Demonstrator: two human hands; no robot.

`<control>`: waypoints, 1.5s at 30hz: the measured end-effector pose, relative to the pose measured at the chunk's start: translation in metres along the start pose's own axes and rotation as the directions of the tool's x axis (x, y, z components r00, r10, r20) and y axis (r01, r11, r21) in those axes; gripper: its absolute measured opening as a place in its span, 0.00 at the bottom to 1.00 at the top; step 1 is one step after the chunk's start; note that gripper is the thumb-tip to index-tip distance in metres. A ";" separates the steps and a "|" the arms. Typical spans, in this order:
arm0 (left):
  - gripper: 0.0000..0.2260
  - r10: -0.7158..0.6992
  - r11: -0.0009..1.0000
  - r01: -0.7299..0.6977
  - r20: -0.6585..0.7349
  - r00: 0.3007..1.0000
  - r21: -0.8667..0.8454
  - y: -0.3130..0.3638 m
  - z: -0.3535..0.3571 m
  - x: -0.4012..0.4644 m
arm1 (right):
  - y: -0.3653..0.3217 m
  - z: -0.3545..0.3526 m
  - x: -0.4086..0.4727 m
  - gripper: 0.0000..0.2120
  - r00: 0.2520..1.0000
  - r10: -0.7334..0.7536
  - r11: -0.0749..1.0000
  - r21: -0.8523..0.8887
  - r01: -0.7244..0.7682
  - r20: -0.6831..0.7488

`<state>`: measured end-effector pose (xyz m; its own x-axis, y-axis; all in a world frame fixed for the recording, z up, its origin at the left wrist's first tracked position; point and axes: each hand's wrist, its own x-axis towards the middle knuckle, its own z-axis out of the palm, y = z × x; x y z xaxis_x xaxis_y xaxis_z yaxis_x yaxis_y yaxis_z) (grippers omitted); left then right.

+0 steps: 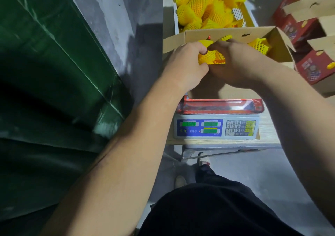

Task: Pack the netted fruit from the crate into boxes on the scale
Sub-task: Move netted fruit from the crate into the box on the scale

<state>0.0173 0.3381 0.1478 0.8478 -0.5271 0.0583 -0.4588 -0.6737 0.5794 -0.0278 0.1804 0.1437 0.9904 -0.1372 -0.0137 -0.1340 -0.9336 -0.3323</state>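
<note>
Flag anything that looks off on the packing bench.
Nothing stands out. The open box sits square on the scale, both hands hold netted fruit inside it, and the crate behind has spilled nothing.

Box [275, 41] on scale [216, 128], crate [249, 16] behind, stacked cartons [308, 69] right

Both hands, left hand [184, 63] and right hand [235, 61], grip netted fruit [208, 57] inside the open box [279, 41]. The box sits on the scale [216, 127]. Behind it stands the full crate [249, 15].

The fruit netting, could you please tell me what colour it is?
Yellow; the netting shows best in the head view.
</note>
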 end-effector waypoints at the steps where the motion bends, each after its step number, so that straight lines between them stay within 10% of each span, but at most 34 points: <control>1: 0.17 0.006 1.000 -0.006 -0.002 1.000 0.002 0.002 0.001 0.001 | 0.002 -0.001 0.000 0.27 1.000 0.003 1.000 0.004 -0.003 -0.007; 17: 0.12 -0.012 0.986 -0.001 -0.078 0.997 -0.164 0.023 0.026 0.076 | 0.082 -0.039 0.068 0.21 0.994 0.072 0.997 0.026 -0.070 -0.076; 34: 0.12 -0.233 0.972 0.234 -0.099 0.967 -0.005 0.015 0.058 0.192 | 0.143 0.058 0.304 0.34 0.898 0.128 0.971 -0.238 -0.026 0.422; 39: 0.15 -0.294 0.956 0.294 -0.044 0.955 -0.019 0.018 0.068 0.211 | 0.151 0.045 0.297 0.38 0.938 0.093 0.993 0.039 -0.112 0.333; 41: 0.22 -0.332 0.943 0.332 0.015 0.943 0.016 0.015 0.071 0.217 | 0.151 0.039 0.289 0.36 0.952 0.069 0.918 0.354 -0.177 0.298; 45: 0.40 -0.354 0.932 0.356 0.043 0.934 -0.066 0.010 0.073 0.230 | 0.142 0.021 0.282 0.15 0.866 -0.020 0.342 0.818 -0.463 0.499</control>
<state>0.1879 0.1721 0.1075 0.9430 -0.2764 -0.1856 -0.1081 -0.7815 0.6145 0.2334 0.0158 0.0731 0.8769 0.0649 -0.4762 -0.4780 0.0153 -0.8782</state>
